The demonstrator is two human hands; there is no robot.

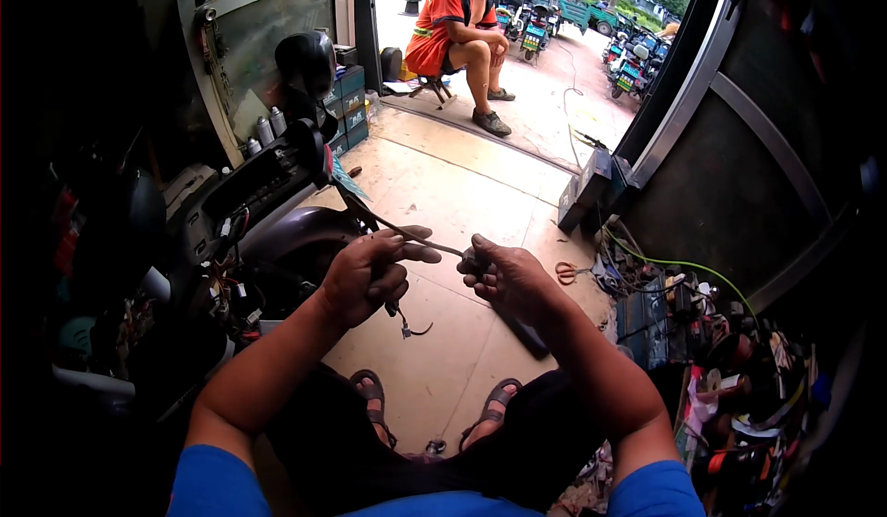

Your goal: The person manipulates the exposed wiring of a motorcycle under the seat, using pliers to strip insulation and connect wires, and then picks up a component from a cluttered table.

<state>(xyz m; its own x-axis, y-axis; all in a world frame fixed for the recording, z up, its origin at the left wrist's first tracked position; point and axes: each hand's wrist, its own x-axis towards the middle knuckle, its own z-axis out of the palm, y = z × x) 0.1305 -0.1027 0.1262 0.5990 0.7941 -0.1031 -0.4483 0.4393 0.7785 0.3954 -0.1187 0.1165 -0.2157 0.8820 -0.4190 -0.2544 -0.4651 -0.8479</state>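
Observation:
A dark cable (432,243) runs from the scooter (277,180) on the left across to my right hand. My left hand (370,272) is closed around it, with the index finger stretched out along the cable. My right hand (508,277) pinches a small dark piece (474,261) at the cable's end; the fingers partly cover it, so I cannot tell its exact kind. Below my left hand dangles a thin wire with a small connector (407,330). The scooter's body is opened up, with loose wires and white connectors (253,316) showing beside my left forearm.
Scissors (565,272) lie on the floor right of my right hand. Dark batteries (587,189), cables and tools crowd the right side. A long dark bar (520,330) lies below my right hand. A person in orange (442,23) sits at the doorway; spray cans (265,131) stand left.

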